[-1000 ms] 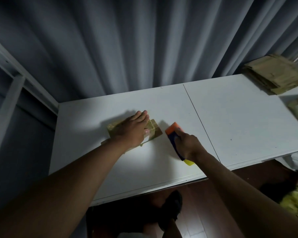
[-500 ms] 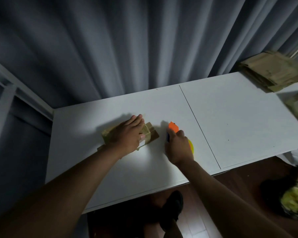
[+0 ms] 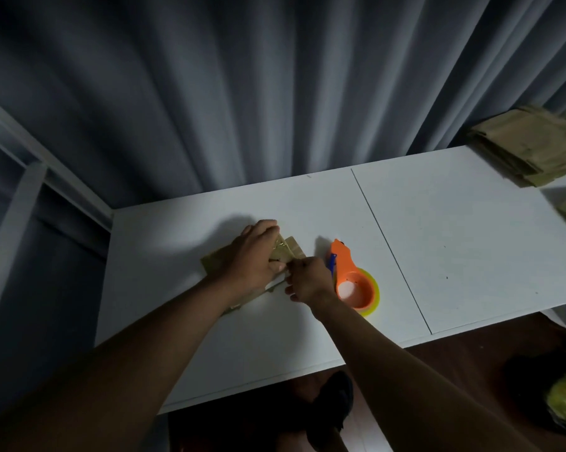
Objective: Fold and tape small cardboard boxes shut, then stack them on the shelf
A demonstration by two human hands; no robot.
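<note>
A small brown box (image 3: 293, 252), with glossy tape across its top, sits on the white table (image 3: 470, 256), left of centre. The left hand (image 3: 254, 256) lies over it, fingers curled on its far edge; the right hand (image 3: 307, 282) pinches its near corner. An orange dispenser (image 3: 350, 278) lies just beside.

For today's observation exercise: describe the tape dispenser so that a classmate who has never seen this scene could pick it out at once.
Start at the white table in front of the grey curtain. Left of the seam across the tabletop, two hands work on a small cardboard box. The tape dispenser lies just beyond the right hand, the only bright orange thing there, with a yellowish roll of tape.
</note>
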